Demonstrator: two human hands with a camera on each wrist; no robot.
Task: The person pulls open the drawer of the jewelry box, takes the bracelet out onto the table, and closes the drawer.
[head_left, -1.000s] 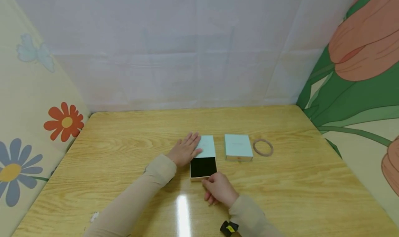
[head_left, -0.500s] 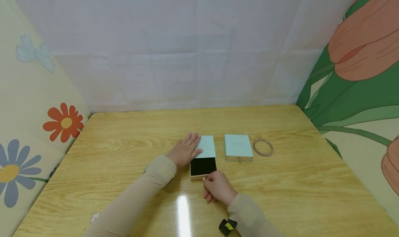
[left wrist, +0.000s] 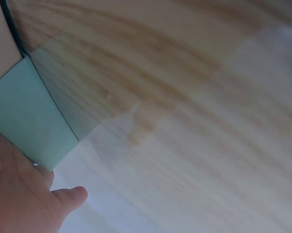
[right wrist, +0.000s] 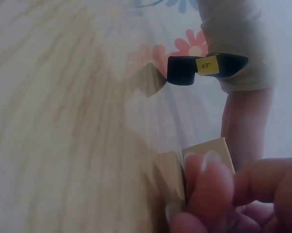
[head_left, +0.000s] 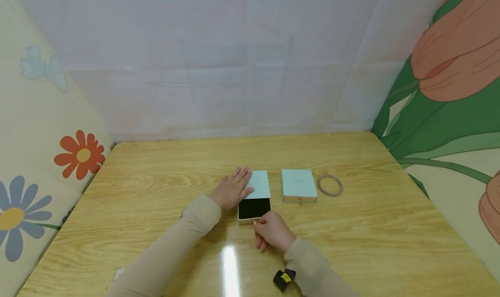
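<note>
The left hand [head_left: 230,191] lies flat with fingers spread, pressing the 9 o'clock side of a pale turquoise box sleeve [head_left: 259,184]. From the sleeve's 6 o'clock end juts a partly pulled-out drawer [head_left: 246,222], cream-edged and beige-fronted, its visible inside a flat, deep black. At the drawer's 5 o'clock corner is the right hand [head_left: 274,232], fingers curled, thumb and fingertips bunched against the front; I cannot tell whether they pinch a pull tab. A black wristband [head_left: 284,278] with a yellow label circles that wrist. Near the sleeve, at 3 o'clock, sits a matching turquoise drawer box [head_left: 298,183], closed, with a small orange mark on its front. Just beyond that, also toward 3 o'clock, lies a thin mauve-grey ring [head_left: 333,195]. All rest on a wood-grain table [head_left: 375,227]; flower-printed panels flank it at 9 and 3 o'clock, and a white cloth [head_left: 218,88] hangs at 12.
</note>
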